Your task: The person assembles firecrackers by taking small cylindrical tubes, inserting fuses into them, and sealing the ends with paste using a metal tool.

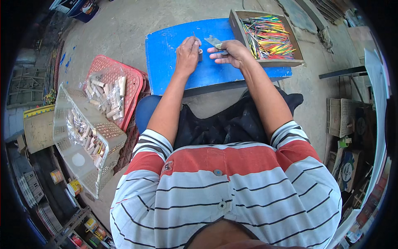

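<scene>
Over the blue tabletop (174,39), my left hand (188,54) is closed with its fingers curled. The pale round end of a small wooden cylinder (200,51) shows beside its thumb, and a thin reddish tip sticks up past the fingers. My right hand (233,53) grips a knife with a flat grey blade (212,40) between thumb and fingers. The blade points up and left, toward my left hand but apart from it. Right of my right hand stands a wooden tray (299,53) full of thin multicoloured sticks (269,37).
On my left, a plastic bag of pale wooden cylinders (110,95) lies on a red plastic crate (134,89). A tilted whitish basket (66,137) holds another such bag (85,135). A dark bucket (85,10) stands far left. Right are a crate (340,118) and a cardboard box (350,168).
</scene>
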`<state>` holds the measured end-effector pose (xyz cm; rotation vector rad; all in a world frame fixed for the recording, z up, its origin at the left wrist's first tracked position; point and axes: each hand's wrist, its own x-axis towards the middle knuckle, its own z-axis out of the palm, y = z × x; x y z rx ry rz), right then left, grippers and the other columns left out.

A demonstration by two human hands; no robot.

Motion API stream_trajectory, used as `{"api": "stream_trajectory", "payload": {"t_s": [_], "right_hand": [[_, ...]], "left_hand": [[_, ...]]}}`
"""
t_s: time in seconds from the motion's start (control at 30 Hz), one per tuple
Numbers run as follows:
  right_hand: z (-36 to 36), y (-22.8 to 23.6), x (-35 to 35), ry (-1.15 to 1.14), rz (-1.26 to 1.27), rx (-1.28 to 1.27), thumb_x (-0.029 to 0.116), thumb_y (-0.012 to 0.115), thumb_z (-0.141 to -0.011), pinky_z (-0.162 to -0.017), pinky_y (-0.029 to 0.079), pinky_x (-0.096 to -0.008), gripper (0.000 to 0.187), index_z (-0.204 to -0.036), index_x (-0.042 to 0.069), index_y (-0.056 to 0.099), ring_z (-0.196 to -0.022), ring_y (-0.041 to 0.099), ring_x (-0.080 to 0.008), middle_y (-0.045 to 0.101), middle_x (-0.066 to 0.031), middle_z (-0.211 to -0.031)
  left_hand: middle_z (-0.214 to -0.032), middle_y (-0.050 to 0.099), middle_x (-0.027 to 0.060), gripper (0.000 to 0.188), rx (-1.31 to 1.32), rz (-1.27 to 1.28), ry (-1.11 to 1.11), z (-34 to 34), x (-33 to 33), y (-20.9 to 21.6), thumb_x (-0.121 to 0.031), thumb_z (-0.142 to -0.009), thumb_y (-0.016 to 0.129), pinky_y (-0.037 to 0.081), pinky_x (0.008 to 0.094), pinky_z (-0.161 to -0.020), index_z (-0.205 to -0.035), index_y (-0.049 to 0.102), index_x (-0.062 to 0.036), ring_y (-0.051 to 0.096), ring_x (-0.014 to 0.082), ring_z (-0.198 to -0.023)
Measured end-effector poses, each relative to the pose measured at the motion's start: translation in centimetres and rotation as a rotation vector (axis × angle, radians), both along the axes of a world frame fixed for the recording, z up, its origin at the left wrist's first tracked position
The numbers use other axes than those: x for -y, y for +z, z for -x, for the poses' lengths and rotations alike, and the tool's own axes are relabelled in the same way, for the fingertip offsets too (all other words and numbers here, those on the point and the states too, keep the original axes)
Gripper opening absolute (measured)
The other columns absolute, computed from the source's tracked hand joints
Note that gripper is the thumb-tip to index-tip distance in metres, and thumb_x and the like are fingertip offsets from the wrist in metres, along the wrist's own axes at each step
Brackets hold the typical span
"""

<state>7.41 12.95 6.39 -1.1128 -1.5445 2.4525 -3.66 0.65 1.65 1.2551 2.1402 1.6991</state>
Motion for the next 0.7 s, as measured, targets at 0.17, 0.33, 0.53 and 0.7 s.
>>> {"api": "stream_trajectory", "payload": {"t_s": [0.17, 0.33, 0.53, 0.7], "right_hand": [[-0.9, 0.7, -1.1, 0.085, -0.296, 0.080, 0.010, 0.042, -0.087, -0.041, 0.048, -0.0232, 0.026, -0.106, -0.006, 0.047, -0.057, 0.061, -0.0136, 0.064, -0.0152, -0.088], [-1.7, 2.7, -1.0, 0.029, -0.597, -0.072, 0.010, 0.047, -0.086, -0.038, 0.041, -0.0228, 0.020, -0.097, -0.007, 0.048, -0.051, 0.057, -0.0110, 0.064, -0.0135, -0.080], [-3.1, 4.3, -1.8, -0.114, -0.262, -0.266, 0.012, 0.045, -0.089, -0.039, 0.041, -0.0193, 0.019, -0.098, -0.004, 0.047, -0.050, 0.054, -0.0097, 0.062, -0.0120, -0.078], [-3.1, 3.5, -1.2, 0.041, -0.008, -0.461, 0.016, 0.044, -0.091, -0.038, 0.040, -0.0184, 0.017, -0.094, -0.001, 0.047, -0.047, 0.049, -0.0069, 0.059, -0.0098, -0.076]], "left_hand": [[-0.074, 0.055, 0.0142, 0.017, -0.006, 0.006, 0.017, -0.5, 0.0, 0.6, -0.011, -0.084, 0.043, 0.044, 0.0359, -0.057, -0.075, 0.052, 0.0006, 0.057, 0.0246, -0.061], [-0.074, 0.054, 0.0153, 0.017, -0.020, 0.003, 0.036, -0.5, -0.3, 0.2, -0.010, -0.084, 0.043, 0.043, 0.0372, -0.058, -0.075, 0.052, 0.0004, 0.056, 0.0273, -0.062], [-0.075, 0.056, 0.0117, 0.017, -0.124, -0.042, 0.054, 0.0, -0.6, -0.9, -0.011, -0.086, 0.044, 0.044, 0.0313, -0.055, -0.077, 0.053, 0.0008, 0.057, 0.0185, -0.059], [-0.073, 0.054, 0.0138, 0.015, -0.145, -0.043, 0.069, -0.5, -0.3, -0.3, -0.010, -0.084, 0.045, 0.042, 0.0346, -0.055, -0.076, 0.052, 0.0010, 0.055, 0.0237, -0.060]]}}
